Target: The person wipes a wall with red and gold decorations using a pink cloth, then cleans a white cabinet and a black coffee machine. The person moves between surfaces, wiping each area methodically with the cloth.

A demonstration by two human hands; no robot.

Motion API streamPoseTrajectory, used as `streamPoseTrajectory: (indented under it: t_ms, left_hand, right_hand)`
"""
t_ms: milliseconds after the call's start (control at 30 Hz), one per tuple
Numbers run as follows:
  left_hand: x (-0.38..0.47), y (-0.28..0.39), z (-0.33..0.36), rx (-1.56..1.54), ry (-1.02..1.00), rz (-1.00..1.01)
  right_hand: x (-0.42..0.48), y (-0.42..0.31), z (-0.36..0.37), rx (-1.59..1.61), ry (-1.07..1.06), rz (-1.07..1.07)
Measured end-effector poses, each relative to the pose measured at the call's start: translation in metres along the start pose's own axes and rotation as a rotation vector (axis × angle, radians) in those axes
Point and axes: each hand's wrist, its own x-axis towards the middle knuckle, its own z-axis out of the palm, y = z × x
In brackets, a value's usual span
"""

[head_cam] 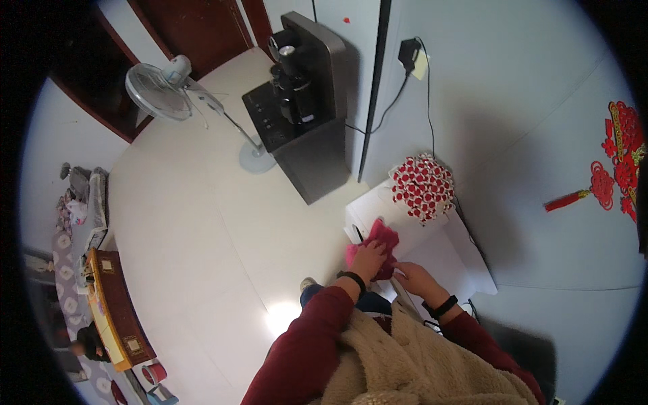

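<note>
A crumpled pink cloth [386, 238] lies over the near left part of a white cabinet [367, 210]. My left hand [368, 260] is on top of it, fingers bent into the fabric. At the cloth's lower right edge, my right hand [417, 279] holds the border between thumb and fingers. Both wrists wear black bands. Farther back on the cabinet top sits a rounded ornament of red and white pieces [422, 187]. Beside the cloth a small dark object [358, 233] shows on the cabinet, too small to identify.
A dark tea-bar machine [314, 157] with a kettle [296, 96] stands ahead against the wall. Left of it is a pedestal fan [159, 91]. Black cables [429, 111] run down the wall to the cabinet. A person [90, 343] is near a wooden table [121, 309] at far left.
</note>
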Motion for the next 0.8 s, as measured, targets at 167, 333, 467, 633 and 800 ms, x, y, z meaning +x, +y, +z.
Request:
streamPoseTrajectory:
  t_ms: [167, 333, 467, 633, 800]
  left_hand:
    - [-0.01, -0.018, -0.022, -0.086, -0.28, 0.096]
    - [-0.047, -0.077, -0.052, -0.41, -0.398, -0.043]
    - [-0.108, -0.166, -0.097, -1.086, -0.179, -0.406]
    - [-0.162, -0.234, -0.184, -1.737, 0.216, -0.657]
    - [-0.166, -0.25, -0.279, -2.028, 0.436, -0.337]
  right_hand:
    - [0.017, -0.018, 0.001, -0.028, -0.082, -0.008]
    - [0.052, -0.051, 0.012, -0.124, -0.146, 0.048]
    - [0.1, -0.098, 0.024, -0.1, -0.205, 0.046]
    - [0.167, -0.2, 0.035, 0.34, -0.222, -0.066]
    - [0.229, -0.286, 0.051, 0.446, 0.067, -0.457]
